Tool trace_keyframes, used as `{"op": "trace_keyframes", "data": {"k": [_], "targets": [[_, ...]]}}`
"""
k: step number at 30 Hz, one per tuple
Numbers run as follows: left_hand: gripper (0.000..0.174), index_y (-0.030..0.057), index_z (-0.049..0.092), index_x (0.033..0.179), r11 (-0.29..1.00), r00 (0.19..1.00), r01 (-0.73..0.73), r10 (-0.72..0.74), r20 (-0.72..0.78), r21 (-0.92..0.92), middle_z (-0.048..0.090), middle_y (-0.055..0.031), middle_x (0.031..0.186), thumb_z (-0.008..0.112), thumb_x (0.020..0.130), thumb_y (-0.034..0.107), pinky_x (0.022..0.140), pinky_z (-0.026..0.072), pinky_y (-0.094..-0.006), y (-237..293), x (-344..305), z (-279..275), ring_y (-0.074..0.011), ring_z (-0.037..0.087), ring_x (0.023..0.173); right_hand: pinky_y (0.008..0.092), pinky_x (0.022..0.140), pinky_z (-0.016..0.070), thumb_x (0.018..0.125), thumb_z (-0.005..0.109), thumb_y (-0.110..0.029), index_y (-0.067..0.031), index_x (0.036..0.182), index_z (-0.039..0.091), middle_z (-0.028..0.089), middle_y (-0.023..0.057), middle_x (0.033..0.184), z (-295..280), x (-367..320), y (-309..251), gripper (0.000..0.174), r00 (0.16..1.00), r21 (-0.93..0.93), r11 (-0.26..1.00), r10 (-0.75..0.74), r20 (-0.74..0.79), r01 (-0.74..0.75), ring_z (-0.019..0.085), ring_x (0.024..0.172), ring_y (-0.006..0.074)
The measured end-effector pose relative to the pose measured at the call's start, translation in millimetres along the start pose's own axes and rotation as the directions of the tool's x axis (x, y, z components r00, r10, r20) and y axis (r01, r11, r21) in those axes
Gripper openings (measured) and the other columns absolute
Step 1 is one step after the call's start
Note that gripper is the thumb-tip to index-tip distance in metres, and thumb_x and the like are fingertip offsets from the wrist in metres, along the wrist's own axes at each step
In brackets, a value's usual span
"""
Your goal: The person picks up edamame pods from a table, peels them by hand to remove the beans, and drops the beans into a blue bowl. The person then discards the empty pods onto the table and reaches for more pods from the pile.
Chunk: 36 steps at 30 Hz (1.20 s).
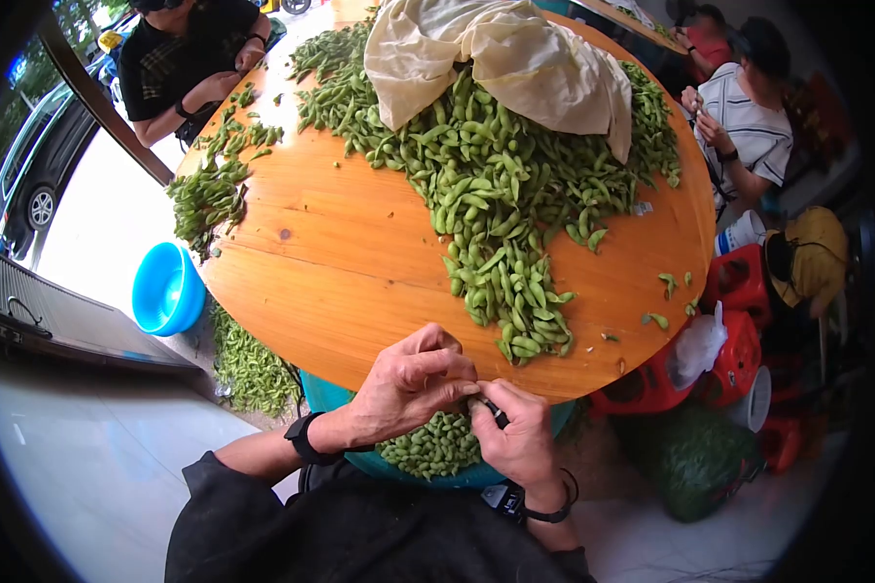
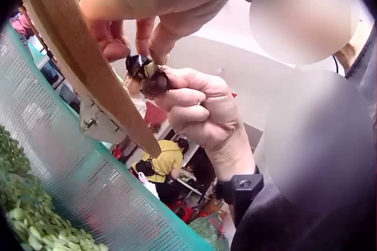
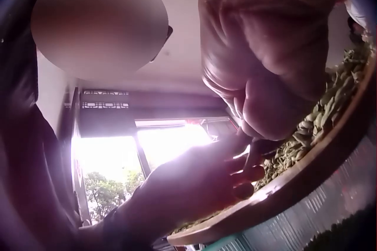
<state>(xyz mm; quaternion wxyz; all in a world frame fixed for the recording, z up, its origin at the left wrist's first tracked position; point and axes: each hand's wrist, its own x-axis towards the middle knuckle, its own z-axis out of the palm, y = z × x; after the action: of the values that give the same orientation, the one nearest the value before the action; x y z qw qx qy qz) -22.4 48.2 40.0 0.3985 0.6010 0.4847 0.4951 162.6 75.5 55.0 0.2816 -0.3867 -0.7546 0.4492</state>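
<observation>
My left hand and right hand meet fingertip to fingertip at the near edge of the round wooden table. The right hand's fingers are curled, and its thumb and forefinger grip a small glossy black object with a pale part beside it. Left fingertips come down onto that object from above; whether they pinch it I cannot tell. Below both hands, a teal mesh basket holds green soybean pods. In the right wrist view, the hands largely hide what lies between them.
A big heap of soybean pods covers the table's far middle, partly under a cream cloth. A blue basin and more pods are down at left. Red stools stand at right. Other people sit around the table.
</observation>
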Motion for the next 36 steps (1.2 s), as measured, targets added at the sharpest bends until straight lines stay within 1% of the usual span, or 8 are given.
{"op": "trace_keyframes", "data": {"k": [8, 10, 16, 20, 22, 25, 29, 36], "targets": [[0.009, 0.0007, 0.058, 0.090, 0.994, 0.972, 0.066, -0.045, 0.231, -0.084, 0.050, -0.0048, 0.086, 0.060, 0.095, 0.008, 0.070, 0.0452, -0.0308, -4.1, -1.4, -10.6, -0.0182, 0.053, 0.080, 0.0324, 0.059, 0.0486, 0.084, 0.063, 0.000, 0.0037, 0.097, 0.065, 0.063, 0.0123, 0.073, -4.4, -4.0, 9.0, 0.013, 0.993, 0.105, 0.994, -0.033, 0.109, 0.021, 0.064, 0.064, 0.0250], [0.012, 0.0017, 0.056, 0.090, 0.945, 0.946, 0.180, -0.091, 0.310, -0.273, 0.049, -0.0028, 0.087, 0.057, 0.098, 0.011, 0.074, 0.0431, -0.0294, -8.7, -5.1, -10.6, -0.0160, 0.050, 0.083, 0.0265, 0.052, 0.0447, 0.088, 0.062, 0.000, 0.0056, 0.098, 0.064, 0.058, 0.0044, 0.066, -9.1, -5.4, 7.8, 0.012, 0.927, 0.457, 0.832, 0.167, 0.335, -0.315, 0.057, 0.055, 0.0122], [0.020, 0.0045, 0.055, 0.092, 0.723, 0.908, 0.354, -0.113, 0.404, -0.594, 0.047, -0.0021, 0.095, 0.054, 0.101, 0.022, 0.080, 0.0404, -0.0293, -14.1, -17.7, -0.1, -0.0130, 0.046, 0.088, 0.0228, 0.047, 0.0409, 0.093, 0.058, 0.001, 0.0078, 0.101, 0.064, 0.056, 0.0015, 0.067, -11.9, -6.8, 14.0, 0.012, 0.879, 0.708, 0.538, 0.148, 0.453, -0.456, 0.051, 0.054, 0.0059], [0.015, 0.0038, 0.055, 0.096, 0.631, 0.912, 0.408, -0.319, 0.259, -0.660, 0.052, -0.0007, 0.094, 0.063, 0.097, 0.017, 0.069, 0.0426, -0.0230, 8.1, -17.3, 4.9, -0.0059, 0.047, 0.081, 0.0241, 0.049, 0.0433, 0.092, 0.059, 0.000, 0.0077, 0.102, 0.063, 0.059, 0.0040, 0.071, -7.2, -3.8, 11.2, 0.014, 0.927, 0.529, 0.777, 0.182, 0.328, -0.340, 0.055, 0.055, 0.0080], [0.023, 0.0024, 0.056, 0.095, 0.937, 0.959, 0.273, -0.247, 0.138, -0.216, 0.055, -0.0004, 0.082, 0.069, 0.093, 0.022, 0.060, 0.0460, -0.0238, 7.4, -19.0, 4.3, -0.0067, 0.051, 0.072, 0.0279, 0.054, 0.0473, 0.088, 0.061, 0.000, 0.0070, 0.101, 0.064, 0.063, 0.0089, 0.075, -5.0, -4.9, 5.4, 0.014, 0.983, 0.373, 0.915, 0.107, 0.149, -0.156, 0.062, 0.060, 0.0157], [0.032, 0.0006, 0.060, 0.097, 0.959, 0.960, 0.253, -0.233, 0.155, -0.126, 0.062, -0.0032, 0.068, 0.073, 0.089, 0.028, 0.055, 0.0492, -0.0266, -0.1, -19.5, -1.4, -0.0098, 0.060, 0.063, 0.0310, 0.059, 0.0498, 0.083, 0.063, 0.001, 0.0061, 0.099, 0.065, 0.064, 0.0138, 0.078, -2.0, -5.1, 3.6, 0.016, 0.995, 0.155, 0.988, -0.019, 0.096, 0.004, 0.066, 0.067, 0.0243], [0.026, -0.0009, 0.061, 0.102, 0.998, 0.978, 0.055, -0.054, 0.199, 0.003, 0.068, -0.0119, 0.077, 0.069, 0.091, 0.021, 0.058, 0.0514, -0.0298, 3.6, -17.2, -12.4, -0.0180, 0.068, 0.068, 0.0278, 0.050, 0.0460, 0.083, 0.064, 0.003, 0.0086, 0.097, 0.063, 0.062, 0.0106, 0.073, 1.7, -5.8, -0.9, 0.015, 0.991, 0.137, 0.983, -0.130, 0.041, 0.124, 0.061, 0.055, 0.0156], [0.023, -0.0017, 0.055, 0.115, 0.999, 0.969, -0.003, 0.015, 0.247, -0.048, 0.066, -0.0184, 0.080, 0.060, 0.094, 0.007, 0.060, 0.0520, -0.0370, -2.1, -21.9, -11.4, -0.0305, 0.068, 0.067, 0.0319, 0.057, 0.0488, 0.077, 0.064, 0.006, 0.0067, 0.093, 0.065, 0.062, 0.0149, 0.075, 9.4, -3.9, -6.8, 0.016, 0.984, -0.039, 0.983, -0.180, -0.009, 0.180, 0.065, 0.065, 0.0268]]}}
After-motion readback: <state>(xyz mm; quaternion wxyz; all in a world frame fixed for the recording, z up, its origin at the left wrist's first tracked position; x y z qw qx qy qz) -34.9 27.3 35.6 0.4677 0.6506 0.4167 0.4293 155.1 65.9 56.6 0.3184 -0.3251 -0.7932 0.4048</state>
